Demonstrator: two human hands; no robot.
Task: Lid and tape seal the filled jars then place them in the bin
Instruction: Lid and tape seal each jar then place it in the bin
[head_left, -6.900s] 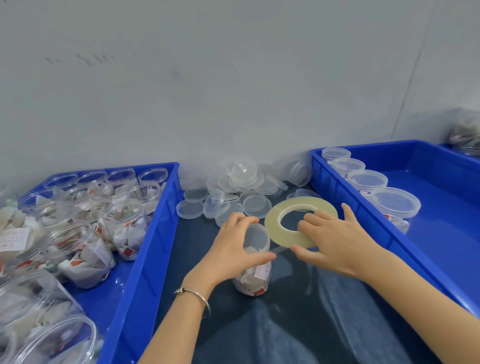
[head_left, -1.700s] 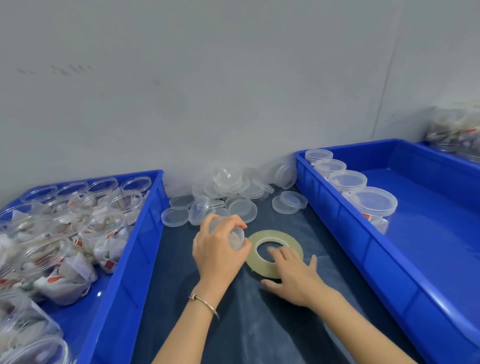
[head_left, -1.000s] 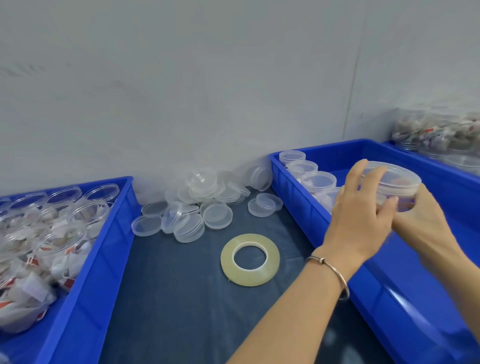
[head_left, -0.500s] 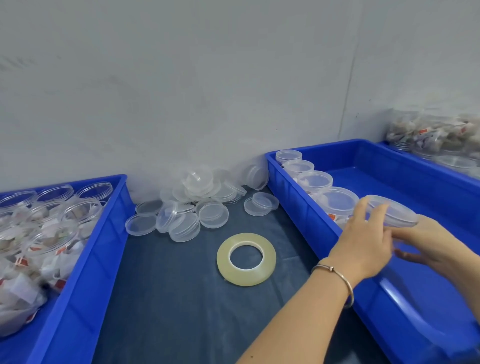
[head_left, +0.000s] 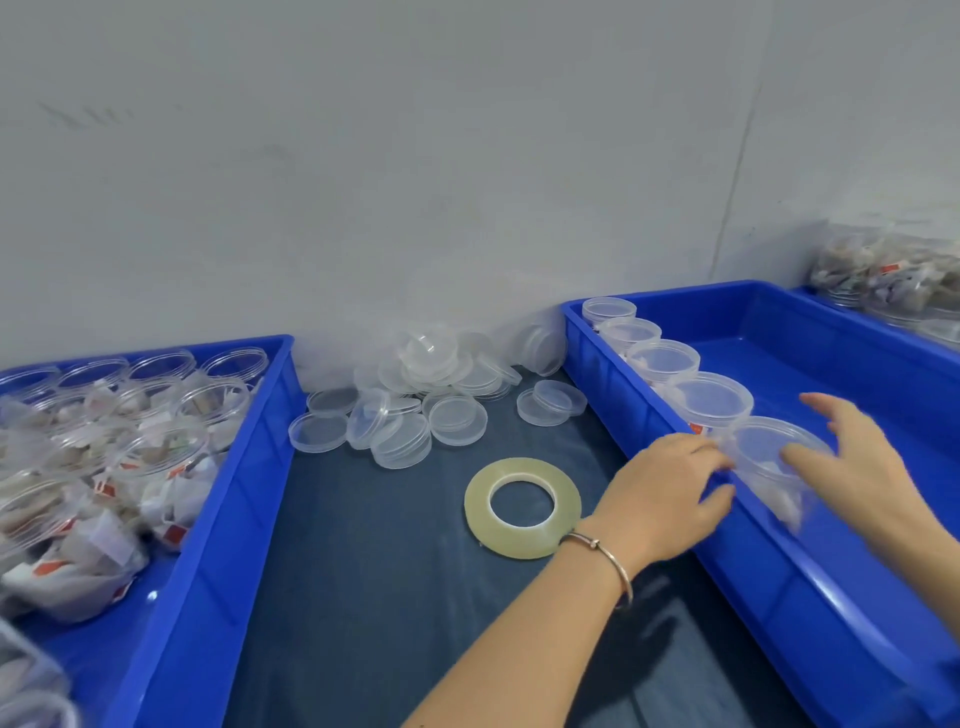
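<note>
A lidded clear jar (head_left: 769, 449) stands at the near end of a row of sealed jars (head_left: 709, 400) along the left wall of the right blue bin (head_left: 779, 587). My left hand (head_left: 670, 488) reaches over the bin's rim, its blurred fingertips touching the jar's left side. My right hand (head_left: 857, 457) is beside the jar's right side with fingers spread. The roll of clear tape (head_left: 475, 506) lies flat on the dark mat between the bins.
The left blue bin (head_left: 218, 509) holds several open filled jars (head_left: 156, 457). A heap of loose clear lids (head_left: 415, 395) lies against the wall. More filled jars (head_left: 893, 275) sit in a bin at the far right.
Both hands carried the jar from beside the tape into the right bin and lowered it to the row's end. My right hand's fingers have now spread off it.
</note>
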